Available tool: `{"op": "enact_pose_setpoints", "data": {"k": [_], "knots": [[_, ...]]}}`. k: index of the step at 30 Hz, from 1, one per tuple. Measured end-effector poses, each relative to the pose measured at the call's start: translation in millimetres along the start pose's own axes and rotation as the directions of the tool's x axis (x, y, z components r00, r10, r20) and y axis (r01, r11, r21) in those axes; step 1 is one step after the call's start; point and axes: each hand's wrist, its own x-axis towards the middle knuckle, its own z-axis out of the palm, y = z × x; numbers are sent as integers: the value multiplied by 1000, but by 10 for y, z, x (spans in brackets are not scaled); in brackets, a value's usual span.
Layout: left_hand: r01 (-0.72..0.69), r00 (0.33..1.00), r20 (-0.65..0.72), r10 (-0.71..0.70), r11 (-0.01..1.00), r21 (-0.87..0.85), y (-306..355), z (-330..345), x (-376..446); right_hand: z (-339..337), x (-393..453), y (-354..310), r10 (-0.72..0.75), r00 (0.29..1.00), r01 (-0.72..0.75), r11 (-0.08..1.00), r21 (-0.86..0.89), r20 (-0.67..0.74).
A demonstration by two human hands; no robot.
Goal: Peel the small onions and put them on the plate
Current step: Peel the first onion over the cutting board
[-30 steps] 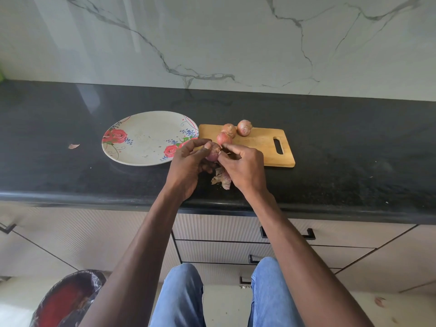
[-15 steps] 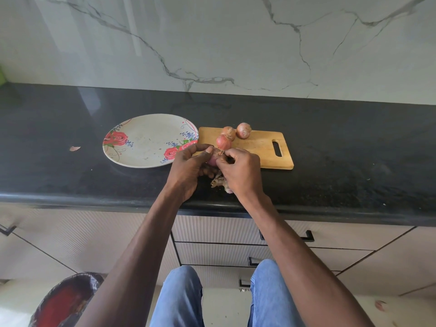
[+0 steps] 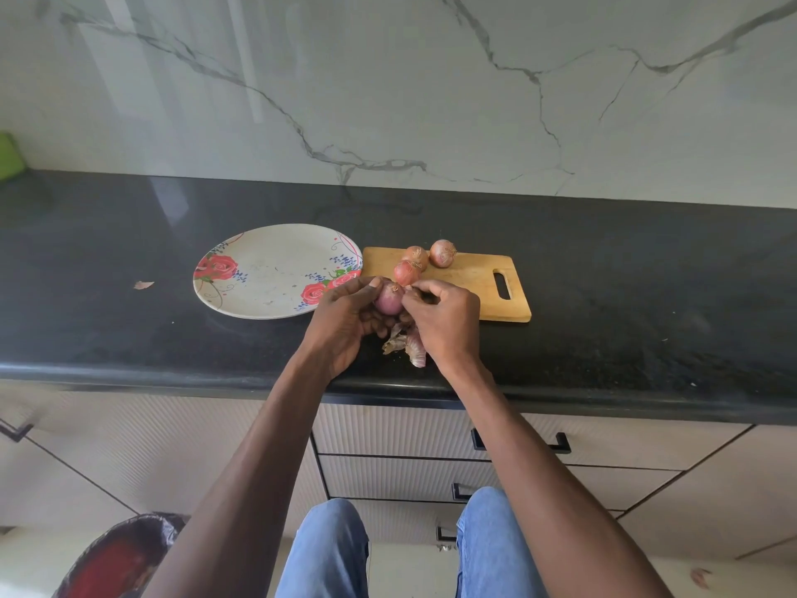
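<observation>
1. Black stone counter under a marble-veined wall sets the scene, with a lone scrap of dry skin lying at far left.

2. Next comes the flowered plate, which holds no onion; by this view, nothing has been delivered yet.

3. At the plate's right rim, the left hand cups the onion in hand, fingers curled around its lower half while the thumb rests on top.

4. That onion shows smooth purple flesh over most of its visible face, so the peeling looks nearly finished, though its far side is hidden.

5. Below the hands, a small heap of peels lies on the counter.

6. The right hand meets the onion at its tip, thumb and forefinger pinching what appears to be the last of the skin or the root end.

7. Behind, three unpeeled onions wait close together on the wooden cutting board, papery coats intact.

8. Judged from this, one onion is close to ready for the plate and three remain untouched, leaving most of the job ahead.
</observation>
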Motion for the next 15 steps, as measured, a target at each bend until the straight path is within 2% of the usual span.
{"op": "enact_pose_setpoints", "data": {"k": [11,15], "knots": [[103,994,-31,-106,992,-78,32,-31,17,-74,32,-82,205,975,-217,954,209,82],[114,992,-29,-121,977,-181,53,-55,19,-110,45,-123,334,937,-348,859,375,105]]}}
